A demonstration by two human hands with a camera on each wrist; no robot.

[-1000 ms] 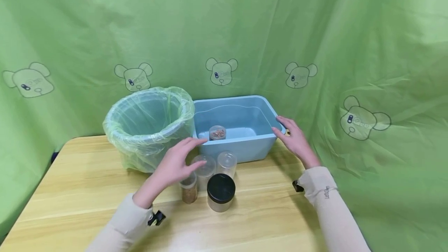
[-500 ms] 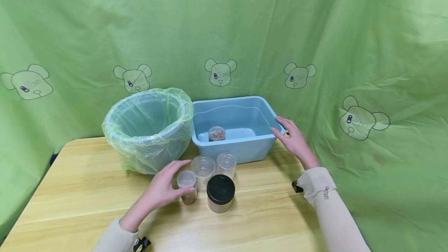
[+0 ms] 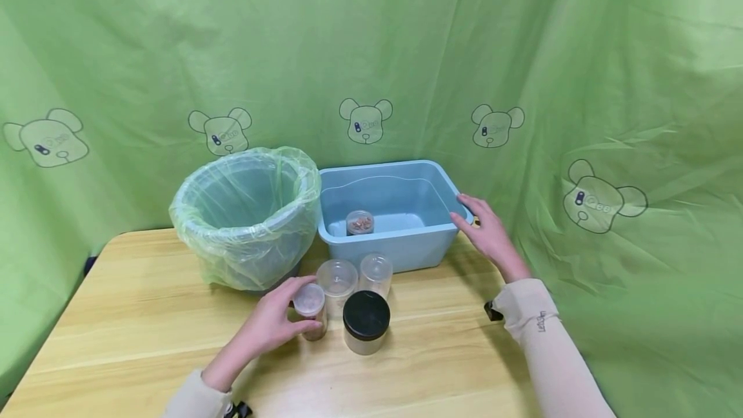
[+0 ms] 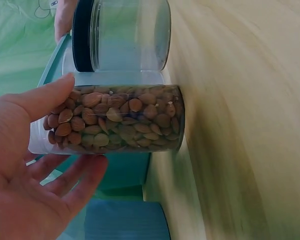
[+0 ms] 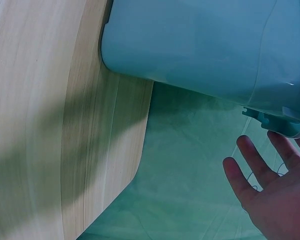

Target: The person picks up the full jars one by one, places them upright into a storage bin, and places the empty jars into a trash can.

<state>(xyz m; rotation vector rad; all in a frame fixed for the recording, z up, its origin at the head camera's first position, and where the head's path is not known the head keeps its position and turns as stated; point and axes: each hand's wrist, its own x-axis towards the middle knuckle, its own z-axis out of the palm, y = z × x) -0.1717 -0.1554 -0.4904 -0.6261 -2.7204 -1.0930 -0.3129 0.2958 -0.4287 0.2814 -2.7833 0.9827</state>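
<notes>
My left hand [image 3: 271, 321] curves its thumb and fingers round a clear jar of brown almonds [image 3: 310, 305] with a translucent lid. In the left wrist view the thumb lies on one side of the jar [image 4: 115, 117] and the fingertips on the other. Beside it stand a wide clear jar [image 3: 338, 276], a narrower clear jar [image 3: 376, 269] and a black-lidded jar [image 3: 366, 318]. My right hand [image 3: 487, 231] rests at the right front corner of the blue bin [image 3: 400, 250], its fingers spread in the right wrist view. A small jar with reddish contents [image 3: 360, 222] sits inside the bin.
A round blue bucket [image 3: 246, 205] lined with a thin green bag stands left of the bin. A green curtain [image 3: 290, 50] with bear-head prints hangs behind and at the sides of the wooden table [image 3: 128, 315].
The left hand has come down and toward the body from above the jars, and its thumb and fingers have closed round the almond jar. The right hand has stayed at the bin's corner.
</notes>
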